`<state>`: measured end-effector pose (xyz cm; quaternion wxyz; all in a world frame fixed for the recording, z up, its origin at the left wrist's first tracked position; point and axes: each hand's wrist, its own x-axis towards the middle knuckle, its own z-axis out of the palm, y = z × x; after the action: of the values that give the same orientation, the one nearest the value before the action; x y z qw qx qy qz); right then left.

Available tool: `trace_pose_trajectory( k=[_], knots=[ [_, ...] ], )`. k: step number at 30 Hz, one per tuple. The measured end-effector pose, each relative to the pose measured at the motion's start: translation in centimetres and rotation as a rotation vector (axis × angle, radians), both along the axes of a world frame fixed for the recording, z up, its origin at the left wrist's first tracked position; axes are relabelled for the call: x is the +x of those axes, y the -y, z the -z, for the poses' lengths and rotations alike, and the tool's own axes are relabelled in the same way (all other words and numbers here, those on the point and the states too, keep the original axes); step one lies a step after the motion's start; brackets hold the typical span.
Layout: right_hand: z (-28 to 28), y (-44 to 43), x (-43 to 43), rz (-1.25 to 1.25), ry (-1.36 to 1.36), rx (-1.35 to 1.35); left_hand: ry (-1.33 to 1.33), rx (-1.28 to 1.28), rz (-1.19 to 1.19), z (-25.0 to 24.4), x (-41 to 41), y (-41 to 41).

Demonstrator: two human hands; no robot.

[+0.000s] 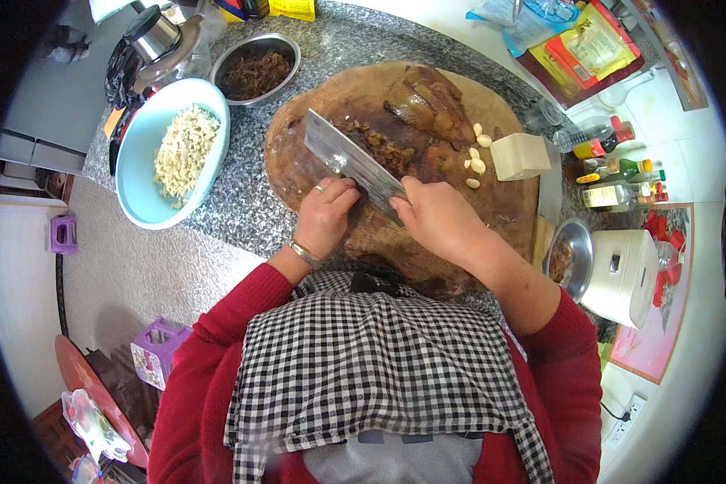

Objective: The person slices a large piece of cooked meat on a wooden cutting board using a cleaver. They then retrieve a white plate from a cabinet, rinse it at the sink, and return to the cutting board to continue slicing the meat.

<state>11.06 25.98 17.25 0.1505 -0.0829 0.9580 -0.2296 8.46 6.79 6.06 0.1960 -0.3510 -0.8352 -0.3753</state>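
My right hand [426,212] grips the handle end of a metal cleaver [354,160], whose blade slants up and left over a round wooden chopping board [302,151]. My left hand [330,209] is bent at the near side of the blade, fingertips close to it; whether something lies under them is hidden. Beyond the blade lies chopped dark brown food [387,148]. A large piece of browned meat [429,103] rests at the board's far side. Peeled garlic cloves [478,163] and a pale block [520,157], perhaps tofu, are at the right.
On the granite counter [333,30] stand a light blue basin [124,175] of diced pale food and a steel bowl [296,51] of dark shreds. To the right are several bottles [605,196], another steel bowl [585,260] and a white appliance [620,272]. A second blade [550,181] lies by the block.
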Motion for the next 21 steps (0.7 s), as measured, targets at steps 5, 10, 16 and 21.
trace_pose_trajectory(
  k=[5,10,16,21],
  knots=[
    [1.8,0.3,-2.1,0.095,0.046,-0.121,0.057,-0.013,0.025,-0.2,-0.1,0.1],
    [1.1,-1.7,-2.3,0.343,0.095,-0.25,0.128,0.029,0.039,-0.4,-0.7,0.5],
    [-1.7,-3.2,-1.3,0.268,-0.222,-0.079,0.157,0.044,-0.039,-2.0,-5.1,0.4],
    [-0.6,-3.0,-0.6,0.219,-0.272,0.077,0.024,-0.15,-0.174,0.6,-11.1,-0.3]
  ],
)
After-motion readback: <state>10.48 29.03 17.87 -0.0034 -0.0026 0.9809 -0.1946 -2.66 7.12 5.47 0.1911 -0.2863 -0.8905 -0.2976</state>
